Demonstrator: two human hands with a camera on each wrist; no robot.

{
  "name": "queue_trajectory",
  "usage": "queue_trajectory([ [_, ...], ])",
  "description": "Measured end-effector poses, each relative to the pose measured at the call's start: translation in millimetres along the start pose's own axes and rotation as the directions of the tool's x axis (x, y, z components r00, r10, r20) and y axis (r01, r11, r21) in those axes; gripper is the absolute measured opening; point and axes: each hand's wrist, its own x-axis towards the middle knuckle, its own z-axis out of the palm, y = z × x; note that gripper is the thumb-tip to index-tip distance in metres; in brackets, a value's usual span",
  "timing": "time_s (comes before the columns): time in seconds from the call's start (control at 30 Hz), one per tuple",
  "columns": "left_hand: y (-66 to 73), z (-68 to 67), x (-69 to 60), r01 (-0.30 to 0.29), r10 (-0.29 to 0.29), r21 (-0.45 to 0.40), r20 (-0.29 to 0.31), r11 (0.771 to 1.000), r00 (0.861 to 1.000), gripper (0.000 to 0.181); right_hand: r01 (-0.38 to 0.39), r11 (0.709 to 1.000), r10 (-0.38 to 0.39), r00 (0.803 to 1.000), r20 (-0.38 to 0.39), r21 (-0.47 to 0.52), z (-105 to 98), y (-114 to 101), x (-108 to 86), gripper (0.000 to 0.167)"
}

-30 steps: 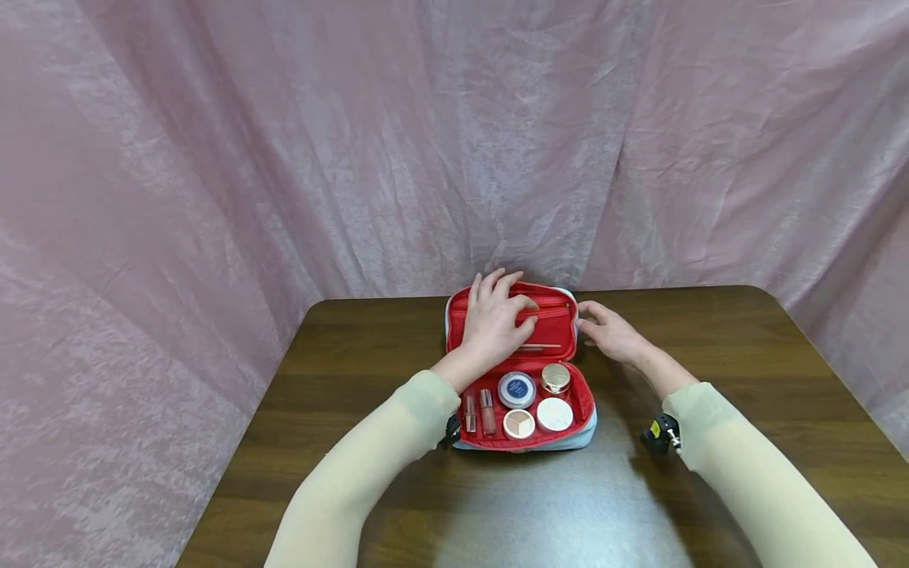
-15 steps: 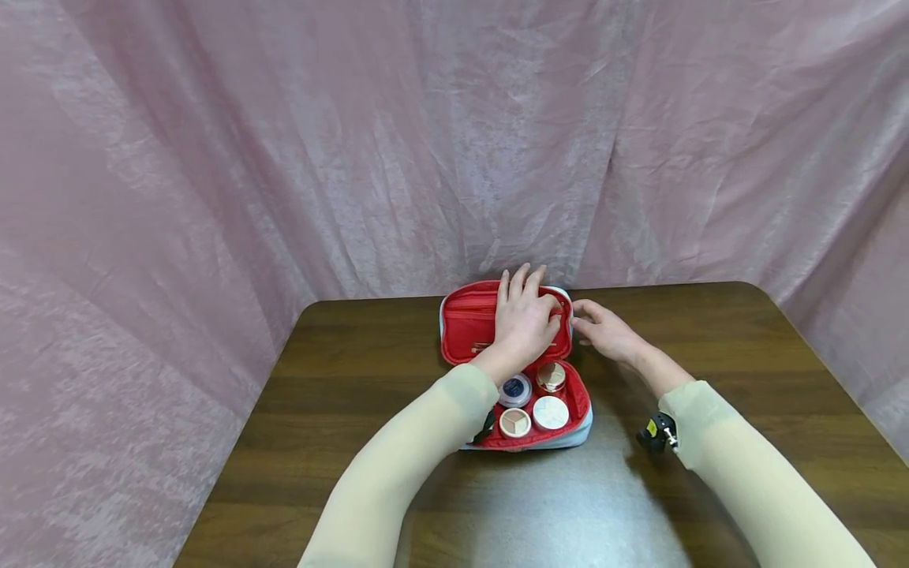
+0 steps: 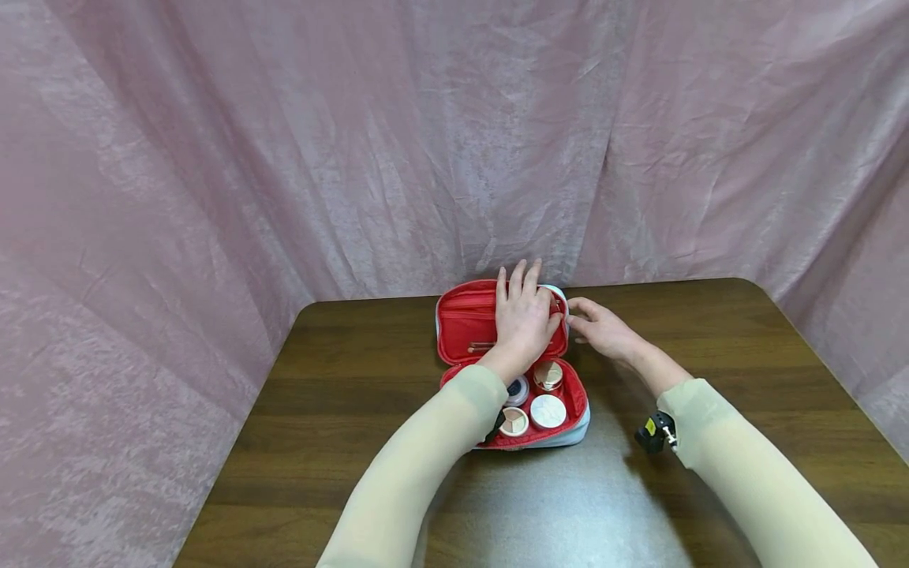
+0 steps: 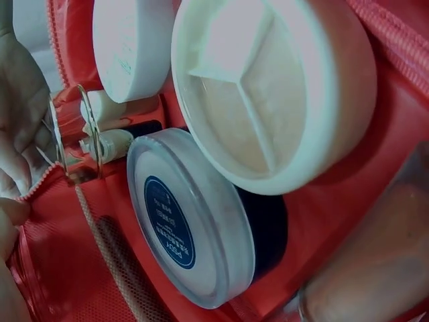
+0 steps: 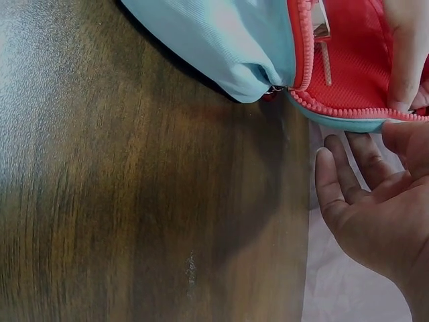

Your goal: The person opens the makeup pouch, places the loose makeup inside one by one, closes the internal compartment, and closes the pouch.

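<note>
A light blue makeup bag (image 3: 578, 426) with a red lining lies unzipped, its lid (image 3: 465, 327) raised at the back. My left hand (image 3: 523, 323) reaches over the lid; its thumb and index finger pinch at the right end of the inner pocket's zipper, the pull itself mostly hidden. At the lid's right edge, my right hand (image 5: 382, 208) grips the rim, thumb in front and fingers behind. Inside the bag sit a blue-labelled round jar (image 4: 167, 221), a three-shade concealer pot (image 4: 248, 100), a white round compact (image 3: 548, 412) and a gold-lidded jar (image 3: 548, 375).
Thin brushes (image 3: 480, 345) show in the lid's pocket. My left forearm covers the bag's left side in the head view. The wooden table (image 3: 341, 394) ends at a pink curtain (image 3: 398, 158) behind the bag.
My left hand has slid right along the lid's inner pocket to its right end, uncovering the lid's left part and the brush ends. The right hand keeps its place at the lid's edge.
</note>
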Motion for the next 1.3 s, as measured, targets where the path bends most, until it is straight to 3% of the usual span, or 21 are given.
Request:
queue_trajectory([
  [0.33,-4.2,2.3,-1.1,0.008,-0.008,0.007,-0.019,1.0,1.0,0.042,0.003,1.0,-0.003,1.0,0.012,-0.015,0.7,-3.2,-0.1,0.033],
  [0.67,-6.7,1.5,-3.3,0.02,-0.023,-0.058,-0.05,0.998,0.999,0.016,0.006,0.999,-0.006,1.0,0.015,-0.036,2.0,-3.2,-0.5,0.032],
  [0.93,-11.4,1.9,-4.7,0.016,-0.021,-0.084,-0.06,0.996,0.998,0.014,-0.01,1.0,0.01,1.0,0.017,-0.012,4.1,-2.3,-1.4,0.033],
  [1.3,-15.0,-2.9,-5.7,0.057,-0.059,-0.112,-0.017,0.992,0.998,0.018,-0.014,1.0,0.013,1.0,-0.012,-0.017,6.0,-2.6,-2.8,0.034],
])
